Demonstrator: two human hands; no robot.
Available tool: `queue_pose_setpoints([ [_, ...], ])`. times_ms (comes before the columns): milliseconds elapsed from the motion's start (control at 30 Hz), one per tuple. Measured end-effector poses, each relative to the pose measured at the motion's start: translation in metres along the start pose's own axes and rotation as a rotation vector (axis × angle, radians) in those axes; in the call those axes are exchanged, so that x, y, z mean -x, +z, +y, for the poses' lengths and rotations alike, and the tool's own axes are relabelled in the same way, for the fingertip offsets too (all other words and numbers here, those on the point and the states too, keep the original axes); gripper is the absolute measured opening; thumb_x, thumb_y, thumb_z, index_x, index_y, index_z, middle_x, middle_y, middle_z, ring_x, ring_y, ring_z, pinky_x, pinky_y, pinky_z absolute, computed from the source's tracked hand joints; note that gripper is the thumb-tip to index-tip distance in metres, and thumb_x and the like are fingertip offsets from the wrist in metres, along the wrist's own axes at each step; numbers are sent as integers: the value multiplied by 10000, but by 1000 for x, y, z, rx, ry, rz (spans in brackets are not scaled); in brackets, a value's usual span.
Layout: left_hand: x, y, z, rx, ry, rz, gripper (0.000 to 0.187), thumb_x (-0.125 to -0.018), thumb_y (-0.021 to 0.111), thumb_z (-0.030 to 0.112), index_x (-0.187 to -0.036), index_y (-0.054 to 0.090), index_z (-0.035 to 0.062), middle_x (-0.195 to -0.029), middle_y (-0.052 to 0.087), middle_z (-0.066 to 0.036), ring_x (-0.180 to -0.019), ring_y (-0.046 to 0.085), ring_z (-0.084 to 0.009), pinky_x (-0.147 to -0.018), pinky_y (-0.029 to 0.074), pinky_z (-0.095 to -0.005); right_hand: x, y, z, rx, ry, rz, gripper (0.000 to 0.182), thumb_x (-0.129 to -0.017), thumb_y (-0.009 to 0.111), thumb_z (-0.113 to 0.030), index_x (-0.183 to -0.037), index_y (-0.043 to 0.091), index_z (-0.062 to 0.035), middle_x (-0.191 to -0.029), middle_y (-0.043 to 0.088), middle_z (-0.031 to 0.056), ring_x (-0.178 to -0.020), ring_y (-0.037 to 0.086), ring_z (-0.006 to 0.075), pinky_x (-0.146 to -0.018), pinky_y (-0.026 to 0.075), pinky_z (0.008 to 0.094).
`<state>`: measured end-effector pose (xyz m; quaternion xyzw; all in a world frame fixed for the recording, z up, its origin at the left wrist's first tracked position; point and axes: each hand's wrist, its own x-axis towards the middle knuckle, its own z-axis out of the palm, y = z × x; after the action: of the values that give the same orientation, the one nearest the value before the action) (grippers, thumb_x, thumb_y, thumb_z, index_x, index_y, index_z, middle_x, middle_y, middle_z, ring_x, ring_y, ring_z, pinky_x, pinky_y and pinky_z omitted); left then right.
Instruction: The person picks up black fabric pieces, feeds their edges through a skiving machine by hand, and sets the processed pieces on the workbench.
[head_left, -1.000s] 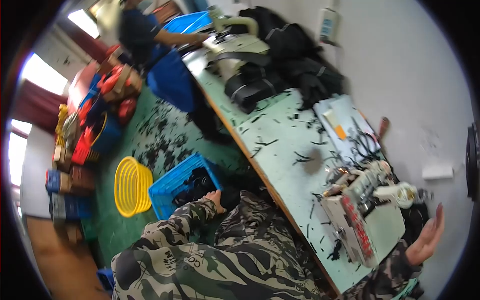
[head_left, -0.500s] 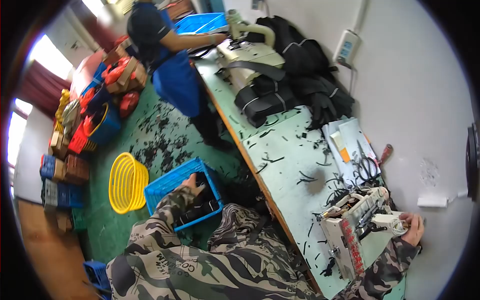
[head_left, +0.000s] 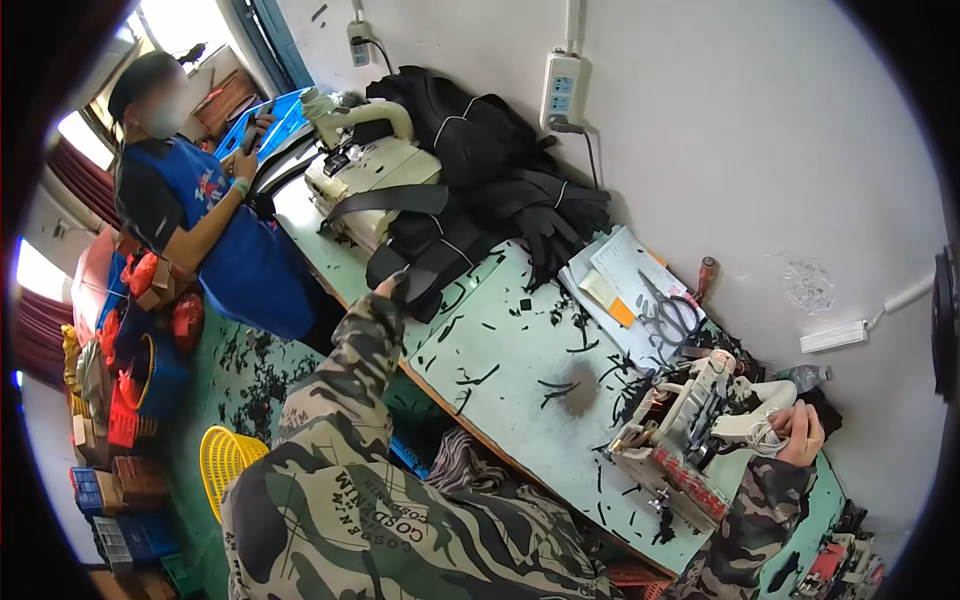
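My left hand [head_left: 388,287] reaches out to the near edge of a bundle of black straps [head_left: 425,262] on the table, its fingers closed at that edge and partly hidden. The bundle is tied with a thin white band. My right hand [head_left: 797,434] has its fingers curled over the end of a worn cream sewing machine [head_left: 690,440] with chipped red paint. A coil of white cord [head_left: 762,436] sits right at those fingertips.
Scissors [head_left: 668,318] lie on papers [head_left: 615,275] near a red-handled screwdriver [head_left: 706,277]. Black scraps litter the green table [head_left: 490,350]. A co-worker [head_left: 225,225] stands by another machine [head_left: 375,180]. On the floor is a yellow basket [head_left: 225,462].
My left hand has left the blue basket and moved up to the strap bundle. My right hand stays at the machine. The view has swung, and the co-worker now holds a dark object upright.
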<state>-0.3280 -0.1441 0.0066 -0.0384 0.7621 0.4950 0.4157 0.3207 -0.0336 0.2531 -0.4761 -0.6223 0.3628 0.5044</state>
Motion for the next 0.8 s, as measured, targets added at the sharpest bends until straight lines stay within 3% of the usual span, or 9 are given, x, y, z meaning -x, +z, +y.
queue_pose_setpoints([
  [100, 19, -25, -26, 539, -104, -229, 304, -765, 648, 304, -985, 599, 100, -961, 598, -80, -884, 577, -258, -743, 484, -437, 3, 0, -24, 276, 54, -31, 215, -857, 496, -139, -733, 517, 36, -661, 553, 102, -586, 487, 145, -577, 422, 278],
  [200, 23, -47, -61, 590, 18, -630, 436, -834, 514, 302, -1151, 500, 2, -1147, 543, -165, -1027, 543, -324, -883, 443, -462, 37, 24, -42, 441, -488, 384, 246, -870, 425, -109, -953, 539, 93, -891, 581, 172, -791, 555, 215, -701, 460, 313],
  [300, 114, -27, -55, 532, -101, -1096, 445, -832, 492, 263, -1152, 491, -47, -1143, 544, -188, -1047, 537, -308, -883, 445, -427, 83, 84, -59, 221, -407, -11, 330, -853, 449, -171, -1017, 518, 107, -1025, 548, 197, -852, 566, 247, -763, 462, 333],
  [333, 69, -17, -106, 377, 108, -1115, 473, -836, 510, 305, -1144, 494, -53, -1095, 567, -153, -995, 552, -256, -847, 460, -380, 95, 109, -29, -25, -115, -266, 423, -848, 478, -234, -1116, 461, 94, -1091, 523, 204, -942, 543, 265, -811, 446, 361],
  [433, 210, 86, -103, 38, 199, -1297, 454, -867, 469, 313, -1137, 500, -50, -962, 589, -95, -790, 548, -173, -726, 449, -302, 139, 183, 69, -687, 934, -544, 751, -825, 541, -448, -1319, 260, 42, -1294, 387, 188, -1105, 477, 286, -956, 373, 393],
  [500, 270, 120, -70, -189, 420, -1301, 434, -873, 471, 296, -1138, 504, -46, -906, 608, -100, -729, 574, -188, -689, 459, -293, 153, 180, 70, -1304, 738, -551, 716, -823, 540, -462, -1295, 327, 32, -1255, 440, 173, -1095, 494, 264, -961, 380, 367],
  [567, 307, 131, -34, -636, 847, -1068, 389, -851, 517, 238, -1141, 501, -22, -933, 600, -179, -766, 608, -249, -687, 469, -333, 160, 164, 76, -1253, 769, -445, 687, -820, 545, -464, -1269, 371, 27, -1219, 474, 165, -1076, 510, 251, -949, 394, 358],
  [667, 327, 142, -23, -548, 1201, -769, 324, -799, 579, 142, -1078, 532, -16, -919, 580, -185, -780, 594, -312, -706, 477, -350, 168, 159, 75, -1197, 794, -330, 637, -820, 545, -458, -1225, 435, 22, -1164, 524, 151, -1045, 532, 234, -930, 414, 348],
  [800, 345, 159, -24, -720, 1614, -907, 365, -722, 635, 106, -1055, 538, -9, -976, 559, -170, -935, 517, -306, -818, 433, -363, 156, 158, 69, -1156, 814, -365, 514, -826, 538, -348, -1178, 478, 22, -1109, 555, 118, -1003, 546, 204, -887, 431, 326],
])
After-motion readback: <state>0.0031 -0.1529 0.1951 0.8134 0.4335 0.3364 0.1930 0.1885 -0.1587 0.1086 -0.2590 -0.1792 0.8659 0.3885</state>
